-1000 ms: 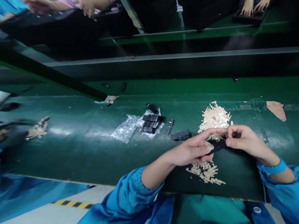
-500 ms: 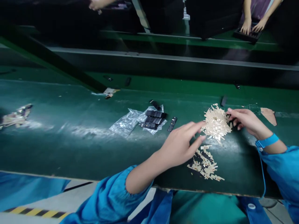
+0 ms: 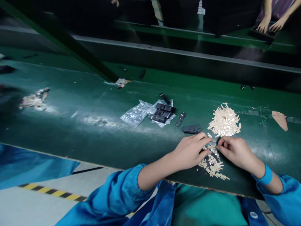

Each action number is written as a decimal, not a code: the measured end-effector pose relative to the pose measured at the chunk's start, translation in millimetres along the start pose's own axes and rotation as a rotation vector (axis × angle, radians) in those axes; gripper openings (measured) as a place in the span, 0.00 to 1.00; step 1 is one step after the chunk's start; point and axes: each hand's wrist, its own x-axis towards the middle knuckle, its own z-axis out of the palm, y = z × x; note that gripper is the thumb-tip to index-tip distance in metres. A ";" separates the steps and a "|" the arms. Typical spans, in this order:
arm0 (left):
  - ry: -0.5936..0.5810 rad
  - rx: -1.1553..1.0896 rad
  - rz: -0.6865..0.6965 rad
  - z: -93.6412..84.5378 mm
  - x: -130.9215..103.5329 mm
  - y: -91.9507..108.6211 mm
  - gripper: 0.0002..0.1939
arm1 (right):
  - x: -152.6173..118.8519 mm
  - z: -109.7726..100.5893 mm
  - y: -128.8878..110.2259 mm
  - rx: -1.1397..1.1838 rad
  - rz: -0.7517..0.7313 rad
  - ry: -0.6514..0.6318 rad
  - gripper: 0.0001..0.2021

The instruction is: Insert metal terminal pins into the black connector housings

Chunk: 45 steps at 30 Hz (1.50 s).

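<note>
My left hand (image 3: 191,150) reaches over the near heap of thin pale metal strips (image 3: 215,171), its thumb and fingers apart. Across from it, my right hand (image 3: 237,152) pinches thumb and forefinger together at the heap's upper edge; anything between the fingertips is too small to make out. A larger pile of the same strips (image 3: 224,121) lies just beyond both hands. Flat black plastic pieces (image 3: 191,129) rest above my left knuckles, and one slim black piece (image 3: 180,119) with small holes is to their left.
More black pieces (image 3: 162,113) lie on a clear plastic bag (image 3: 136,113). Two small dark parts (image 3: 247,86) sit at the back. A slanted green post (image 3: 77,56) meets the bench. Far left is another strip heap (image 3: 35,99). Another person's hands (image 3: 270,25) work across the bench.
My right hand has moved from the large pile down to the near heap and closed into a pinch. A dark part beyond the pile now lies farther back, beside another. The view has shifted.
</note>
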 end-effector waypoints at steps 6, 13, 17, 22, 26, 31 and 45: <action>0.020 -0.232 -0.037 -7.6 10.4 5.7 0.12 | -8.3 -4.8 3.0 0.354 0.028 -0.002 0.11; -0.032 -0.312 -0.048 -11.6 19.9 11.6 0.14 | -6.7 -7.5 0.9 0.503 0.010 -0.081 0.11; -0.010 -0.672 -0.165 -13.7 26.5 14.2 0.15 | -5.8 -13.4 -1.2 0.730 0.084 -0.081 0.12; 0.013 -0.790 -0.127 -18.0 36.8 19.2 0.13 | -5.4 -21.9 -6.7 0.862 0.084 -0.082 0.12; 0.225 -0.707 -0.171 -17.4 42.8 21.9 0.12 | -5.3 -25.7 -6.9 0.793 0.085 0.045 0.11; 0.165 -0.696 -0.160 -15.5 45.8 20.5 0.13 | -4.4 -23.1 -2.3 0.731 0.069 0.154 0.11; 0.329 -0.216 0.064 -18.9 31.8 26.4 0.12 | -6.0 -17.5 1.4 0.637 0.022 0.255 0.07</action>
